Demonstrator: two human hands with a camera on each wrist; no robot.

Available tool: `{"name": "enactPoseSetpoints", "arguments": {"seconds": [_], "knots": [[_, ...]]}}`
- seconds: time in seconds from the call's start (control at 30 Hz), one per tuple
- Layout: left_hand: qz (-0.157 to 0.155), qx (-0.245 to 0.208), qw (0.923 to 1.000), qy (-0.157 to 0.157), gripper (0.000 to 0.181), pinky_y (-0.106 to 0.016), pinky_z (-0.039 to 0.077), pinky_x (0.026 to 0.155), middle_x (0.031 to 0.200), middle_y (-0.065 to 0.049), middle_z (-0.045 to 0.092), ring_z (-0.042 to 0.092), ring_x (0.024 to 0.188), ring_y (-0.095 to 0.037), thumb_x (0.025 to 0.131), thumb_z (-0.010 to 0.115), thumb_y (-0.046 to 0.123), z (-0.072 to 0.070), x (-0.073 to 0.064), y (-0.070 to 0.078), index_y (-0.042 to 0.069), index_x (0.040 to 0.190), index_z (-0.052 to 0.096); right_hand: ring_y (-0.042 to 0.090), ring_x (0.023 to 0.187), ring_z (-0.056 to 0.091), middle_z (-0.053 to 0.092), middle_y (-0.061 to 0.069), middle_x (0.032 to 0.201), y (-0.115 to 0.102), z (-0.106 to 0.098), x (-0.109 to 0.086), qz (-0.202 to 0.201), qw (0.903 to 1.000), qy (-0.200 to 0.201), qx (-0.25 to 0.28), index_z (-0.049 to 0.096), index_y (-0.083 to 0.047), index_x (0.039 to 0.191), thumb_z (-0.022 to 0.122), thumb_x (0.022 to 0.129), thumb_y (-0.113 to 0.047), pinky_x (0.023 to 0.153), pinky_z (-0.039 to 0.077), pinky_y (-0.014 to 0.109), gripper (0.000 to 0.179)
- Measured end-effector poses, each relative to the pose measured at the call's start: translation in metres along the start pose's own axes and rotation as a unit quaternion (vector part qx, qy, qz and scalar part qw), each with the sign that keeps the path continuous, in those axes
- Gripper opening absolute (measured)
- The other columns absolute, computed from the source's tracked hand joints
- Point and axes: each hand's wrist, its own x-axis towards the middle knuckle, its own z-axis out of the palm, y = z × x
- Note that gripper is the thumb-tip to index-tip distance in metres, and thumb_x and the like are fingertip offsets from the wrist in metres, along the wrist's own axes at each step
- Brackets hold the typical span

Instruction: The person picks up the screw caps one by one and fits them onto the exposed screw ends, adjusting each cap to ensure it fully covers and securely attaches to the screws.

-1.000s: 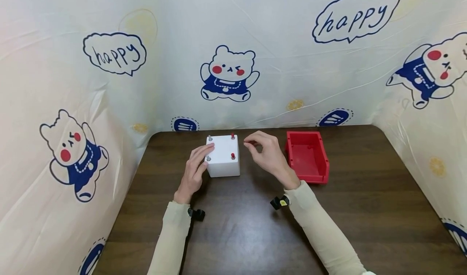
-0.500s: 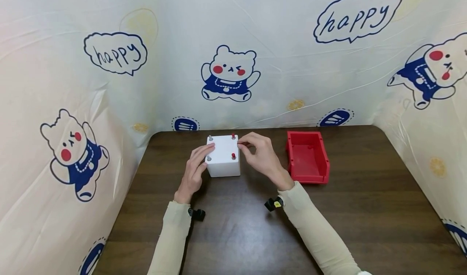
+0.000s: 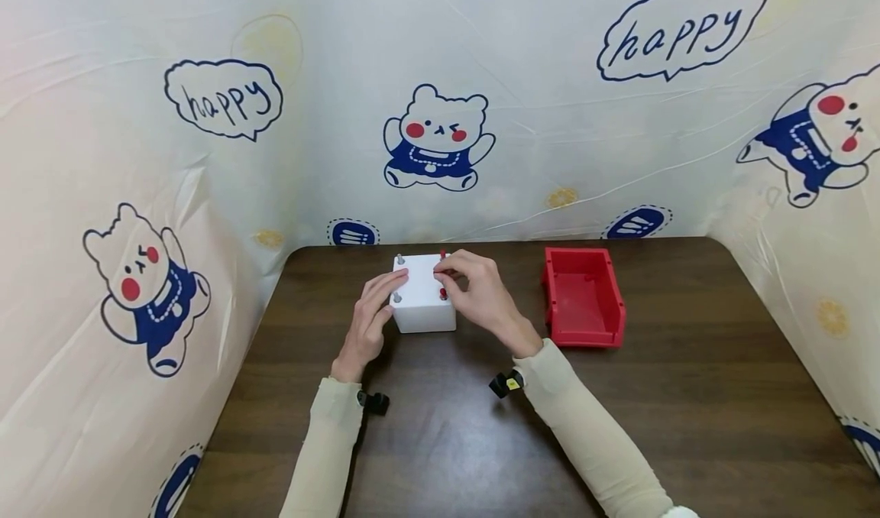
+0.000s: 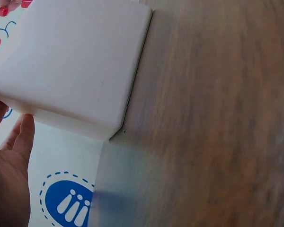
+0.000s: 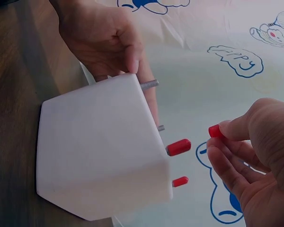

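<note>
A white box (image 3: 425,318) stands on the table with studs rising from its top corners. In the right wrist view, two studs wear red caps, a nearer cap (image 5: 179,147) and a smaller-looking cap (image 5: 180,181). A bare threaded stud (image 5: 150,84) and another bare stud (image 5: 161,128) stand on the other side. My left hand (image 3: 363,323) rests against the box's left side, its fairly straight fingers reaching over the top edge. Above the box top, my right hand (image 3: 481,292) pinches a loose red cap (image 5: 215,131) between thumb and fingers, apart from the studs.
A red plastic bin (image 3: 586,300) sits on the brown wooden table (image 3: 440,441) to the right of the box. A printed white curtain (image 3: 330,159) hangs behind the table and along its sides. Each wrist carries a small black camera.
My right hand has moved left from beside the box to over its top, with its fingertips pinched together. The left hand stays against the box, which has not moved on the table.
</note>
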Motion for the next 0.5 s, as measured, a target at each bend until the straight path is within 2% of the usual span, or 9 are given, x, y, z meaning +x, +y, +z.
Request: {"name": "enactPoseSetpoints", "arguments": {"seconds": [0.27,0.4,0.5], "knots": [[0.019,-0.011,0.9997,0.011,0.053,-0.057,0.030,0.123,0.159,-0.009,0.058,0.047,0.148,-0.034,0.102,0.040,0.011,0.001,0.000,-0.001,0.011,0.150,0.062,0.015,0.083,0.070,0.075,0.008,0.100,-0.002,0.010,0.004,-0.003,0.9999,-0.015,-0.005,0.081,0.000,0.108,0.077,0.096,-0.004,0.076,0.062,0.026,0.013],[0.030,-0.018,0.9993,0.014,0.052,-0.055,0.030,0.123,0.158,-0.011,0.058,0.047,0.148,-0.036,0.103,0.039,0.010,0.001,0.001,-0.002,0.009,0.149,0.063,0.015,0.084,0.070,0.075,0.007,0.100,-0.004,0.015,0.005,-0.002,0.9998,-0.022,-0.002,0.082,-0.001,0.109,0.077,0.096,-0.004,0.078,0.063,0.028,0.014],[0.028,-0.017,0.9994,0.014,0.052,-0.050,0.030,0.124,0.158,-0.009,0.058,0.047,0.148,-0.033,0.103,0.038,0.011,0.001,0.001,-0.003,0.010,0.149,0.063,0.016,0.087,0.072,0.077,0.008,0.101,-0.004,0.018,0.007,-0.007,0.9997,-0.025,0.001,0.082,-0.001,0.109,0.077,0.096,-0.004,0.080,0.064,0.029,0.014]]}}
